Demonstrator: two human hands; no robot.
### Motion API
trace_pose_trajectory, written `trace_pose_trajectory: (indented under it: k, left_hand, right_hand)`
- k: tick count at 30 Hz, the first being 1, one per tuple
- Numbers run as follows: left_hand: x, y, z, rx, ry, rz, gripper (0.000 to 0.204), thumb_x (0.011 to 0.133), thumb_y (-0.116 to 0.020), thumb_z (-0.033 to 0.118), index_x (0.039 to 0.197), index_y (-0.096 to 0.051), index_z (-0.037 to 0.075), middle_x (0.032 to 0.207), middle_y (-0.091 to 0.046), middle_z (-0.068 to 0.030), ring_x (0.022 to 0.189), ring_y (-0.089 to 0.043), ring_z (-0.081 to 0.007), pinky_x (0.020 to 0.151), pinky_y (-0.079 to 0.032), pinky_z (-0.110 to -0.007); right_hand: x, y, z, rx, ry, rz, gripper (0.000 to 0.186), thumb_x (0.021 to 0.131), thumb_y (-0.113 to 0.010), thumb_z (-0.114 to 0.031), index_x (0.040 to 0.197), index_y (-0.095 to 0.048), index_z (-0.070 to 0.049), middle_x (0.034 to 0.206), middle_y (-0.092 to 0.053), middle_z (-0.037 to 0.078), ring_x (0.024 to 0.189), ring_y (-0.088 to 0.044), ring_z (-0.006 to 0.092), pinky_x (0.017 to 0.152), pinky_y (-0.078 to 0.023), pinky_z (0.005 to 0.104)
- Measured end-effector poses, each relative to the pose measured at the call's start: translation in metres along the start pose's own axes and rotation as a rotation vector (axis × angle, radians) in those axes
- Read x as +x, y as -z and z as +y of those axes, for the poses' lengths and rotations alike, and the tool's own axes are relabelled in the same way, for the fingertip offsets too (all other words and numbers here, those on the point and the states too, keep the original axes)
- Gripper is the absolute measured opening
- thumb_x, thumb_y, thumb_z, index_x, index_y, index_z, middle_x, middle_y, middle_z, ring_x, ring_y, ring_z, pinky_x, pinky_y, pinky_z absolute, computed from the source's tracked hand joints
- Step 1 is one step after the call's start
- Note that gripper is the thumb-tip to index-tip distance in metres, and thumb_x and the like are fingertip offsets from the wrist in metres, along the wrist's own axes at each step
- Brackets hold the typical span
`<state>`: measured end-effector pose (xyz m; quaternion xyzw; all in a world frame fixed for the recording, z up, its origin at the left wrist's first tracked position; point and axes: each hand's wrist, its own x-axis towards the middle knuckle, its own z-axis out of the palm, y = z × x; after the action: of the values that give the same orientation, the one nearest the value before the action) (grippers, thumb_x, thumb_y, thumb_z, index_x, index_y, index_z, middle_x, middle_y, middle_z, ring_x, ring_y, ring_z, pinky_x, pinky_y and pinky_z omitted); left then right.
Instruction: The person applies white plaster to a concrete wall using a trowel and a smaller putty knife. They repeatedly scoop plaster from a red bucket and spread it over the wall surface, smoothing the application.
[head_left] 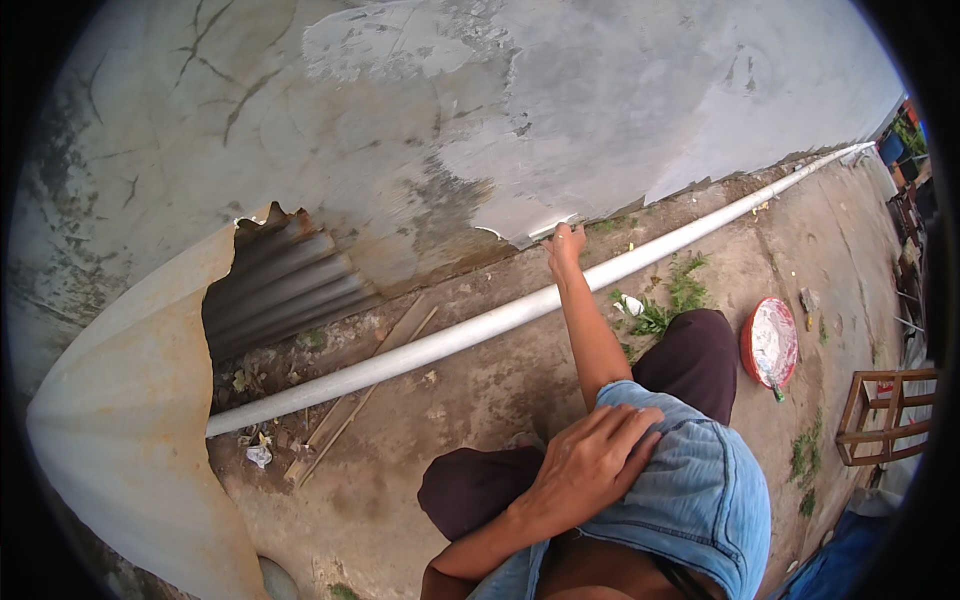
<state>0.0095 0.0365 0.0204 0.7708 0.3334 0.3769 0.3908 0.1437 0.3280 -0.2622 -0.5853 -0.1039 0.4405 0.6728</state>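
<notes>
My right hand [566, 243] reaches out to the foot of the grey wall [400, 130]. Its fingers are closed around a flat plastering trowel [549, 230], of which only a thin pale blade shows against the wall; the handle is hidden in the hand. A lighter grey patch of fresh plaster [500, 190] spreads around the blade. My left hand [598, 455] lies across the blue denim sleeve [690, 450] of my right arm, fingers stretched flat over the cloth and holding nothing.
A long white pipe [480, 325] runs along the wall's base. At right sit a red bowl [770, 342] of pale paste and a wooden frame [850, 437]. A torn corrugated sheet [130, 400] stands at left; wooden strips [365, 395] lie beside it.
</notes>
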Motion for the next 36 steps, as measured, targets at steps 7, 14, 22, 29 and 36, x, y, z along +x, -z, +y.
trace_pose_trajectory:
  k: [7, 14, 22, 29, 36]
  left_hand:
    - [0.007, -0.002, 0.007, 0.0, -0.012, 0.016, 0.02, 0.09, -0.067, 0.012, 0.109, -0.063, 0.007, 0.093, -0.067, -0.0088, 0.084, -0.067, -0.0263, 0.073, -0.056, -0.037]
    - [0.01, -0.004, 0.007, 0.012, -0.003, -0.003, 0.019, 0.092, -0.066, 0.013, 0.109, -0.063, 0.006, 0.093, -0.067, -0.0098, 0.084, -0.068, -0.0271, 0.073, -0.055, -0.037]
    - [0.007, -0.006, 0.01, 0.042, 0.012, -0.049, 0.021, 0.092, -0.067, 0.016, 0.11, -0.063, 0.006, 0.095, -0.067, -0.011, 0.087, -0.068, -0.028, 0.075, -0.056, -0.037]
    - [0.008, -0.005, 0.006, 0.062, 0.002, -0.013, 0.023, 0.092, -0.066, 0.015, 0.112, -0.062, 0.006, 0.095, -0.067, -0.0119, 0.09, -0.067, -0.0298, 0.076, -0.056, -0.038]
    - [0.009, -0.005, 0.004, 0.059, 0.044, -0.04, 0.021, 0.092, -0.065, 0.014, 0.111, -0.062, 0.006, 0.094, -0.066, -0.0115, 0.088, -0.067, -0.0296, 0.077, -0.055, -0.038]
  right_hand:
    - [-0.101, -0.072, -0.067, 0.125, 0.373, -0.034, 0.067, 0.087, -0.059, -0.002, 0.149, -0.032, -0.003, 0.126, -0.052, 0.022, 0.101, -0.062, 0.0284, 0.076, -0.055, 0.0374]
    - [-0.182, -0.078, -0.056, -0.39, 0.913, -0.245, 0.062, 0.085, -0.059, 0.001, 0.145, -0.043, -0.002, 0.13, -0.054, 0.024, 0.111, -0.062, 0.0335, 0.089, -0.052, 0.0414]
    - [-0.06, 0.02, 0.026, -0.286, 0.349, 0.301, 0.056, 0.086, -0.052, -0.005, 0.138, -0.043, 0.012, 0.135, -0.054, 0.03, 0.124, -0.054, 0.0401, 0.105, -0.04, 0.0396]
    - [0.011, -0.003, 0.032, -0.14, 0.132, 0.336, 0.068, 0.08, -0.052, -0.005, 0.144, -0.035, 0.012, 0.142, -0.046, 0.032, 0.131, -0.048, 0.0402, 0.111, -0.035, 0.039]
    - [-0.089, -0.06, -0.018, 0.036, 0.495, 0.007, 0.065, 0.089, -0.056, -0.001, 0.15, -0.032, 0.004, 0.131, -0.053, 0.028, 0.109, -0.06, 0.025, 0.078, -0.053, 0.0317]
